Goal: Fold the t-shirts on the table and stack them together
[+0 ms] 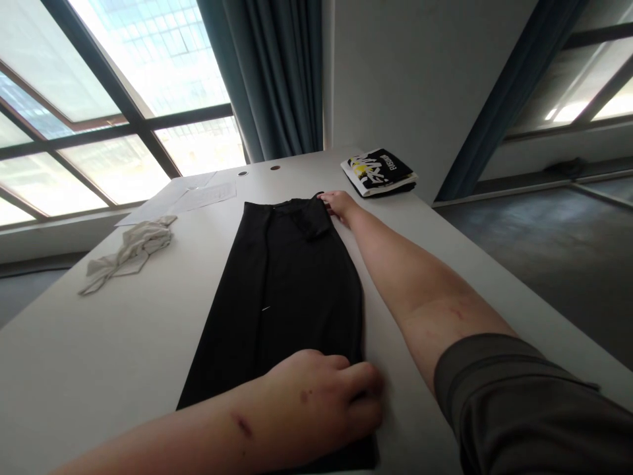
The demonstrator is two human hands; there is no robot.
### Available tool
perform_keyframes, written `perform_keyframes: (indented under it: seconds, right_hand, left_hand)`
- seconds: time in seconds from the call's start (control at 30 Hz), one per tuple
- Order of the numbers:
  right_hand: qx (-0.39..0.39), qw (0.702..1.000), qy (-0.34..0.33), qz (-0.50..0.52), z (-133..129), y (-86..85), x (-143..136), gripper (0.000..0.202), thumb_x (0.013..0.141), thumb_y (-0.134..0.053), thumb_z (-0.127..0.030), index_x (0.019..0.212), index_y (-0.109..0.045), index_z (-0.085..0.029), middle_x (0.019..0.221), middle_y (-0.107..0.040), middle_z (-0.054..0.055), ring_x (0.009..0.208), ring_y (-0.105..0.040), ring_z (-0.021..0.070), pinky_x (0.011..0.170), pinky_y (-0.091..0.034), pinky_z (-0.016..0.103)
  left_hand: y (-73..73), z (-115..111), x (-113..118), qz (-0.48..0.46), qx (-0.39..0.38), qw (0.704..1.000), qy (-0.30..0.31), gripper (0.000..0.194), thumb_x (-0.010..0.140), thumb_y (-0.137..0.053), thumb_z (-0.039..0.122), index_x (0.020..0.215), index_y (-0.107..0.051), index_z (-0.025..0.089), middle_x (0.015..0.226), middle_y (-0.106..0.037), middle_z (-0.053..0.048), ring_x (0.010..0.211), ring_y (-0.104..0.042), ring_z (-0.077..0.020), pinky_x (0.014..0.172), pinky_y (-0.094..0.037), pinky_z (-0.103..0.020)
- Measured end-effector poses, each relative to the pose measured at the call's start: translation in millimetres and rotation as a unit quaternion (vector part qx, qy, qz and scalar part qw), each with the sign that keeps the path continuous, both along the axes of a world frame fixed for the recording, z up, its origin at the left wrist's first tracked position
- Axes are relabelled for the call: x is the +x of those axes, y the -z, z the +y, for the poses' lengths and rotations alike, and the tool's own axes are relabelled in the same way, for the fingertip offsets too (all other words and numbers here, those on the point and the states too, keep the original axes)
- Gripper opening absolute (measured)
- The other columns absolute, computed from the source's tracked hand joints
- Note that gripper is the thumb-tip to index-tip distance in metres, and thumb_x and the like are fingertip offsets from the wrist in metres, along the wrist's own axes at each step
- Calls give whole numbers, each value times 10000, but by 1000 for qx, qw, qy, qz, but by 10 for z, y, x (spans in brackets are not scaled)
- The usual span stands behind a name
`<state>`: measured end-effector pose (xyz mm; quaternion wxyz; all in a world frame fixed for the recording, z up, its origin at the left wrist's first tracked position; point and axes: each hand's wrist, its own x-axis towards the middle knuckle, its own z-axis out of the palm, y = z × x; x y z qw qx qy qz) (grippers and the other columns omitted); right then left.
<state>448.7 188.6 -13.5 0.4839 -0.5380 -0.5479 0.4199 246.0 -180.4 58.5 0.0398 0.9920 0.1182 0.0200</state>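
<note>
A long black garment [301,284] with a waistband lies lengthwise on the white table; whether it is a skirt or folded trousers I cannot tell. At its far right corner, my right hand [339,206] pinches the waist edge between thumb and fingers. A small dark flap of cloth [312,224] lies folded over just below the waist. Closer to me, my left hand [329,399] reaches across the garment, its fingers curled at the right edge. The fingertips are turned down, and the cloth under them is hidden.
A crumpled beige cloth [136,251] lies on the table [123,349] to the left. Paper sheets [208,196] rest behind it. A folded black, white and yellow printed item [380,173] is at the far right edge. Curtains [270,79] and windows stand beyond.
</note>
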Motion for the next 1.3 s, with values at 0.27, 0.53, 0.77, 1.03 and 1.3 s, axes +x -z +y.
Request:
perform_keyframes:
  seconds: [0.27,0.53,0.77,1.03,1.3]
  right_hand:
    - [6,999,-38,15,10,-302,-598,415,971,-534,-234,1333,-720,-151,1270,-754,146,1085,-722,264,829,-614,349]
    - [150,917,-191,-315,-91,-43,-1330,496,1006,-596,-255,1491,-634,-157,1552,-606,135,1442,-544,246,1228,-378,379]
    - [225,860,-164,-428,-208,101,-1304,447,1081,-441,-259,1446,-657,-118,1501,-631,155,1434,-538,242,1249,-344,382]
    - [98,832,-196,-509,-229,81,-1259,561,1114,-415,-389,1632,-468,-181,1749,-312,137,1626,-247,345,1306,-184,591]
    - [277,824,-208,-448,-973,-3,-1087,478,990,-597,-219,1454,-656,-119,1540,-575,205,1524,-413,356,1294,-285,572]
  left_hand:
    - [-141,-285,-651,-2,48,996,-74,185,1021,-622,201,848,-564,229,850,-634,-11,650,-528,-171,506,-381,-360]
    - [132,-504,-1287,11,20,984,-179,167,920,-765,169,948,-614,234,1052,-700,-20,813,-634,-184,634,-481,-307]
    - [296,-498,-1298,-94,21,983,-157,162,956,-758,197,929,-600,221,963,-669,11,846,-595,-170,796,-488,-311]
    - [277,-555,-1255,-109,82,982,-132,217,1041,-581,128,844,-600,218,821,-627,-1,706,-566,-145,672,-483,-296]
    - [272,-703,-1415,-163,143,965,-149,269,1006,-608,127,1209,-712,270,1124,-743,-31,952,-691,-196,813,-575,-341]
